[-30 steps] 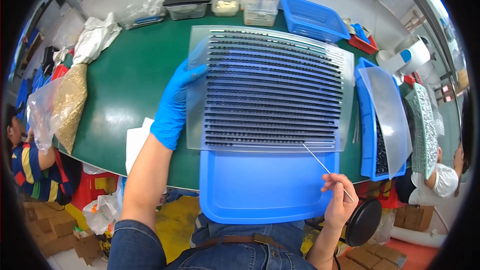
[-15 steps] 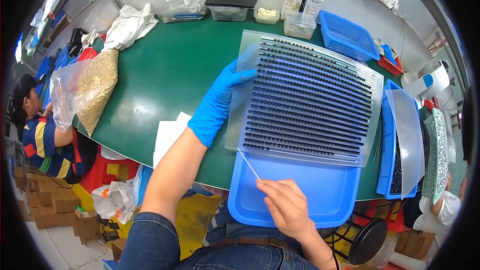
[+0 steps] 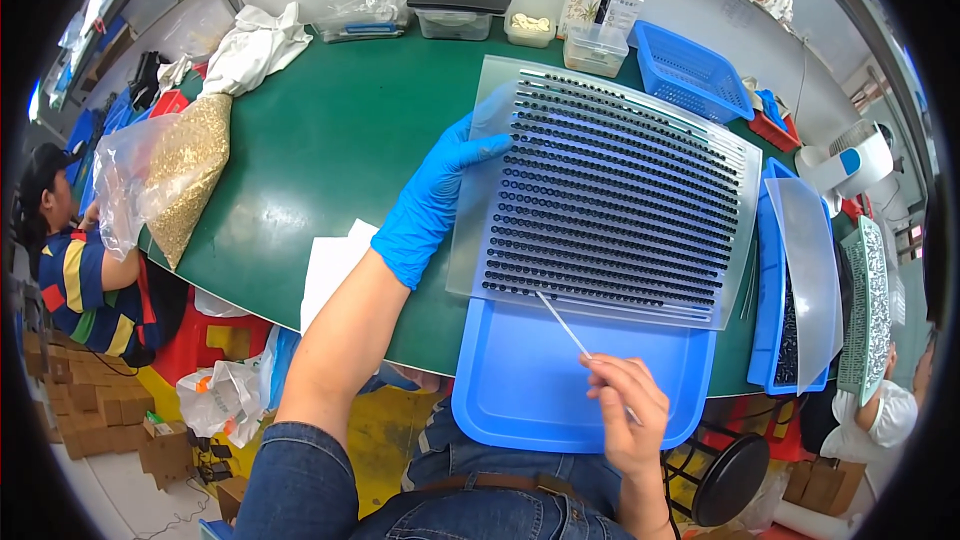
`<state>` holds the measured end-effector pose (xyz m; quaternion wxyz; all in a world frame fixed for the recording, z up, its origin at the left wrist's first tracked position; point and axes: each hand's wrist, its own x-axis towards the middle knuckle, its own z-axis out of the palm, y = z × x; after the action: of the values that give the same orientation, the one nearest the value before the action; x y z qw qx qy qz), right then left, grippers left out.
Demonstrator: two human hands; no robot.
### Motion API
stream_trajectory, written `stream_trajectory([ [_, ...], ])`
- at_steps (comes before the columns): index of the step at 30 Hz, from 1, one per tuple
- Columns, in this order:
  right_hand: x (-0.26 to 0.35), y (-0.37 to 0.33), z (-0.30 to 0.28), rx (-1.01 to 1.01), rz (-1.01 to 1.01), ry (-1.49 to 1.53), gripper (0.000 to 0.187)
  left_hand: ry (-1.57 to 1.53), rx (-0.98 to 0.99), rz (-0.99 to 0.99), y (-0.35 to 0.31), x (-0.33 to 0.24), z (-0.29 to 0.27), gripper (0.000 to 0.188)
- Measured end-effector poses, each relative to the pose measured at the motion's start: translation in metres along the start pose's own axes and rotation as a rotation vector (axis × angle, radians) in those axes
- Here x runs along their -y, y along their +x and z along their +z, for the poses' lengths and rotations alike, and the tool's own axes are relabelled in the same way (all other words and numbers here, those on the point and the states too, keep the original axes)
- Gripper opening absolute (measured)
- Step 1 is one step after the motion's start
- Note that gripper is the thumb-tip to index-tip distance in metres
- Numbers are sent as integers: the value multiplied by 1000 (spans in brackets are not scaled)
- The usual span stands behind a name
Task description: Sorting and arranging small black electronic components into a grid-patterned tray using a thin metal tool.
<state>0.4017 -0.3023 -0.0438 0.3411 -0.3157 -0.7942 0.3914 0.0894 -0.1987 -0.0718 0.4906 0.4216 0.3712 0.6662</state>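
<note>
My left hand, in a blue glove, grips the left edge of a translucent slotted plate. Its thumb lies on top and the other fingers show through from underneath. Rows of small black round parts fill the plate's slots. My bare right hand pinches a thin white stick, whose tip meets the bottom row of parts. Beneath the plate's near edge sits a blue tray, and its visible floor holds nothing I can make out.
To the right stands a blue bin of black parts, partly covered by a translucent sheet. A bag of gold-coloured pieces lies at the left. A blue basket and lidded containers line the back. A person sits at the left.
My right hand has moved right, taking the stick's tip from the plate's lower left corner to along its bottom row. My left hand keeps its grip on the plate.
</note>
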Motion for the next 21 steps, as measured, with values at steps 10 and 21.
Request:
stream_trajectory([
  [10,7,19,21,84,-158,-92,26,2,21,3,-3,-2,-2,69],
  [21,1,3,-4,-49,33,37,22,15,8,43,0,-2,0,69],
])
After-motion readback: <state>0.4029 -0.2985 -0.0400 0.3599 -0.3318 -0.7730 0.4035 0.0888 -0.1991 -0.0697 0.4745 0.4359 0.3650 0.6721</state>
